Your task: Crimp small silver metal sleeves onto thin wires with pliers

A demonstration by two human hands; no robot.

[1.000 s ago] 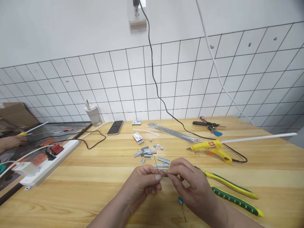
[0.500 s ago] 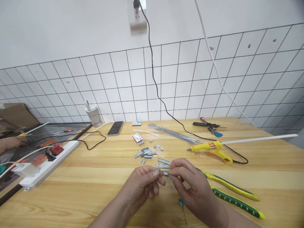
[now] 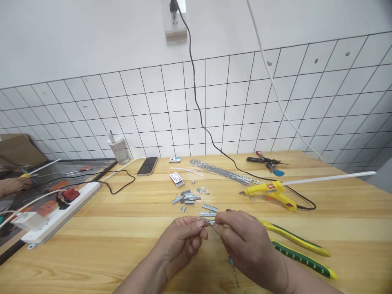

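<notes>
"What's new over there?"

"The right hand point(image 3: 245, 249) has rolled knuckles-up and edged nearer the left hand point(image 3: 183, 239). The left pinches the thin wire point(image 3: 203, 207), upright between them; the right's fingertips pinch a silver piece point(image 3: 210, 222) beside it. Better braced now, I'd judge."

"And around?"

"Staple strips point(image 3: 210, 208) at twelve, glue gun point(image 3: 277, 190) at two. Plier handles point(image 3: 302, 258) at four crowd the right forearm point(image 3: 298, 281)."

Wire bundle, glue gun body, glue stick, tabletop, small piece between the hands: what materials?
Small piece: probably metal, from its silvery glint; too tiny to be sure.
Wire bundle: likely bare metal; bright grey, shiny strands.
Glue gun body: probably moulded plastic; smooth, opaque yellow.
Glue stick: possibly hot-melt adhesive; milky white.
Tabletop: wood or wood-look laminate; pale, streaky grain, soft sheen.
</notes>
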